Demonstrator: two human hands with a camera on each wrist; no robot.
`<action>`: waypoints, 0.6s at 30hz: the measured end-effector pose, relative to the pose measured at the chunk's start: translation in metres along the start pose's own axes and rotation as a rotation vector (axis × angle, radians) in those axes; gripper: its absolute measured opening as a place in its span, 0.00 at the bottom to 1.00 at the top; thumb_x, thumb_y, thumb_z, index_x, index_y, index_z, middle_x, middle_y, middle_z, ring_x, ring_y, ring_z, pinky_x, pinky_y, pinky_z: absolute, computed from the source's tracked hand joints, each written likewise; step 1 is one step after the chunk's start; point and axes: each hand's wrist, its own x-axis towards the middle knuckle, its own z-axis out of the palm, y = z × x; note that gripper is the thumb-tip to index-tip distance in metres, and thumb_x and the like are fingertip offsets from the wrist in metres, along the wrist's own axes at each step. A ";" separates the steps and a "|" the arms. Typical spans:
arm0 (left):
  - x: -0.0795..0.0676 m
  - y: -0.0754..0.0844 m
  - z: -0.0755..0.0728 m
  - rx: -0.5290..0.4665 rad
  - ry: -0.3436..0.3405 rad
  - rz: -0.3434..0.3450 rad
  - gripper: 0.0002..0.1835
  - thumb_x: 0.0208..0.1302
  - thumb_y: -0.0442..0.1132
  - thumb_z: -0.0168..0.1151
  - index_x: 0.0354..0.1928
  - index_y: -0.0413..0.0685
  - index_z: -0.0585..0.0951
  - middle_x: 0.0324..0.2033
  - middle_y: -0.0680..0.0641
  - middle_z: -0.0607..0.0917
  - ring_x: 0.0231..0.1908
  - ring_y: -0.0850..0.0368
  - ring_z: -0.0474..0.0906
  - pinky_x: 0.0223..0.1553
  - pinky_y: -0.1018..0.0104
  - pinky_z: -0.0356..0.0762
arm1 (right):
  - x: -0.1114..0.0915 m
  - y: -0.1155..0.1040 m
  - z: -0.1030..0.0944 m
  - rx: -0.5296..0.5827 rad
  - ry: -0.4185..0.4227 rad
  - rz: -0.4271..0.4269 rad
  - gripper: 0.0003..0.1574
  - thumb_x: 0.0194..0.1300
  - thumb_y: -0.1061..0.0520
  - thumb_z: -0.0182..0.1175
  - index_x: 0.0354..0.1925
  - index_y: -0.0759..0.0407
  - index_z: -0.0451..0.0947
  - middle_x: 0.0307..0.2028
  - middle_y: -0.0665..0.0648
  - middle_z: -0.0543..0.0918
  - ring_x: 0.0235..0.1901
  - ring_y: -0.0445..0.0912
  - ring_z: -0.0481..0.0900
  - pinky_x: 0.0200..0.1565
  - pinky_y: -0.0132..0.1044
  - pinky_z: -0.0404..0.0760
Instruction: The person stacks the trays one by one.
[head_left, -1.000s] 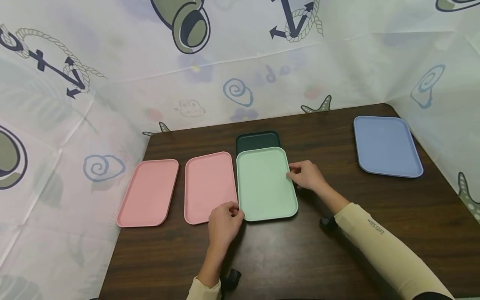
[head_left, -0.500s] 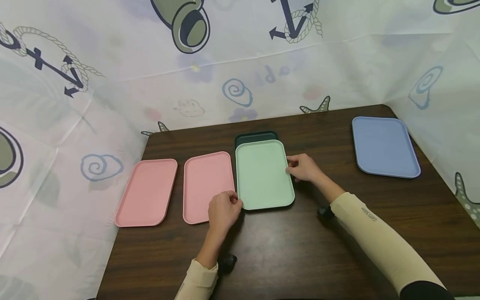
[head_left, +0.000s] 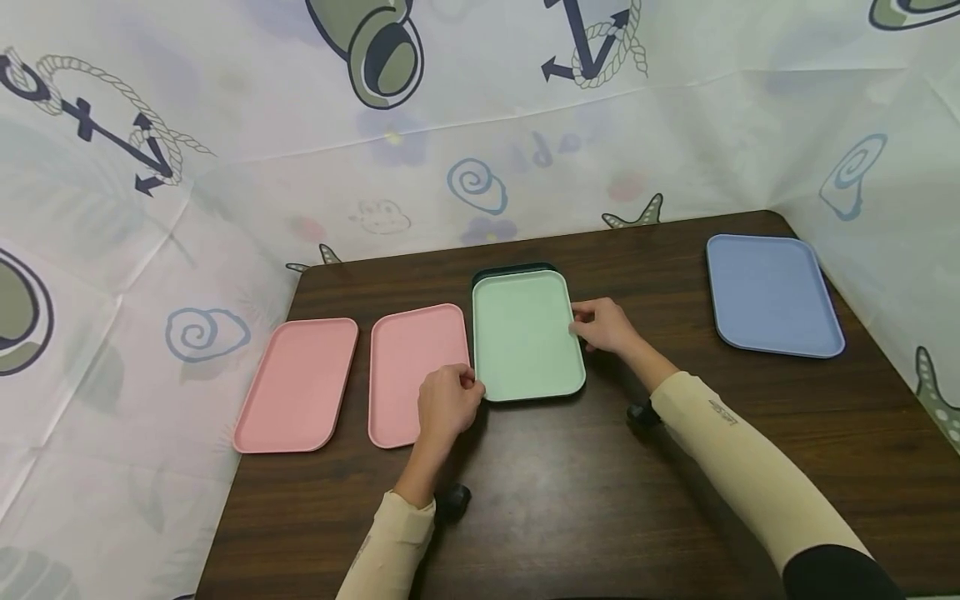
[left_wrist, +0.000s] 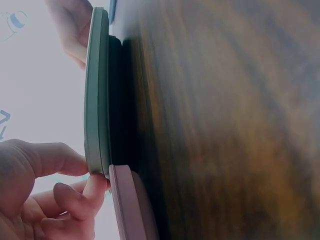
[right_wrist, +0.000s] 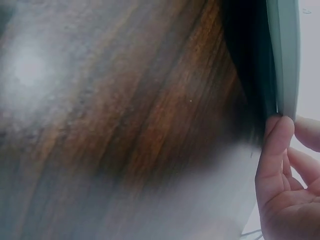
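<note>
A light green tray (head_left: pixel 527 337) lies over a dark green tray (head_left: pixel 517 268), of which only the far rim shows in the head view. My left hand (head_left: pixel 448 403) pinches the light green tray at its near left corner, thumb and fingers on its edge in the left wrist view. On the opposite side, my right hand (head_left: pixel 604 325) pinches the right edge, with fingertips (right_wrist: pixel 282 127) curled at the rim. In the left wrist view the dark green tray (left_wrist: pixel 117 105) sits directly beneath. A pink tray (head_left: pixel 412 367) stands close to the left, partly covered by my left hand.
Another pink tray (head_left: pixel 298 383) lies at the left edge of the brown wooden table (head_left: pixel 555 492). A blue tray (head_left: pixel 774 293) rests near the right edge. A white patterned cloth (head_left: pixel 480 100) hangs behind and around the table.
Both hands have moved the light green tray away from me, toward the far edge. It now covers nearly all of the dark green tray. The pink and blue trays have stayed put.
</note>
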 end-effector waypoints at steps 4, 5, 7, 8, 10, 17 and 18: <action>0.004 -0.002 0.001 0.008 -0.003 -0.009 0.04 0.49 0.37 0.62 0.21 0.53 0.82 0.15 0.57 0.77 0.21 0.58 0.72 0.22 0.63 0.68 | 0.004 0.000 0.001 -0.013 0.007 0.008 0.30 0.64 0.58 0.58 0.63 0.63 0.70 0.43 0.61 0.77 0.20 0.45 0.80 0.27 0.36 0.79; 0.005 -0.002 0.001 0.007 -0.002 -0.008 0.04 0.49 0.37 0.62 0.21 0.52 0.82 0.15 0.57 0.78 0.21 0.58 0.73 0.22 0.63 0.68 | 0.005 0.000 0.001 -0.014 0.009 0.008 0.30 0.64 0.57 0.57 0.63 0.63 0.70 0.43 0.61 0.77 0.20 0.46 0.80 0.27 0.36 0.79; 0.007 -0.002 0.001 0.003 -0.001 -0.006 0.03 0.49 0.37 0.63 0.22 0.52 0.83 0.16 0.57 0.78 0.22 0.58 0.73 0.23 0.62 0.69 | 0.006 0.000 0.000 -0.016 0.013 0.012 0.29 0.64 0.57 0.57 0.63 0.62 0.71 0.43 0.60 0.78 0.20 0.46 0.80 0.28 0.36 0.79; 0.007 -0.002 0.001 -0.001 0.000 -0.003 0.03 0.49 0.37 0.63 0.22 0.52 0.83 0.16 0.57 0.78 0.22 0.58 0.74 0.23 0.62 0.69 | 0.007 0.000 0.000 -0.017 0.016 0.011 0.29 0.64 0.57 0.57 0.63 0.62 0.71 0.43 0.60 0.78 0.20 0.47 0.80 0.28 0.36 0.78; 0.009 -0.003 0.002 -0.009 0.001 -0.001 0.03 0.50 0.37 0.62 0.22 0.51 0.83 0.17 0.56 0.79 0.22 0.58 0.74 0.23 0.62 0.70 | 0.008 -0.001 0.000 -0.018 0.022 0.013 0.29 0.64 0.57 0.57 0.63 0.62 0.71 0.44 0.60 0.78 0.21 0.47 0.81 0.28 0.36 0.78; 0.018 -0.006 0.005 0.001 0.005 0.005 0.04 0.49 0.36 0.62 0.21 0.52 0.83 0.15 0.57 0.78 0.21 0.57 0.73 0.22 0.63 0.68 | 0.014 -0.002 -0.001 -0.013 0.030 0.000 0.28 0.64 0.58 0.57 0.62 0.64 0.71 0.44 0.61 0.78 0.20 0.47 0.80 0.28 0.35 0.78; 0.019 -0.006 0.005 0.001 0.006 0.007 0.04 0.49 0.36 0.62 0.21 0.52 0.83 0.15 0.56 0.78 0.21 0.57 0.73 0.22 0.62 0.68 | 0.015 -0.003 -0.001 -0.010 0.032 0.000 0.28 0.64 0.58 0.57 0.62 0.64 0.72 0.43 0.61 0.78 0.20 0.46 0.80 0.27 0.35 0.78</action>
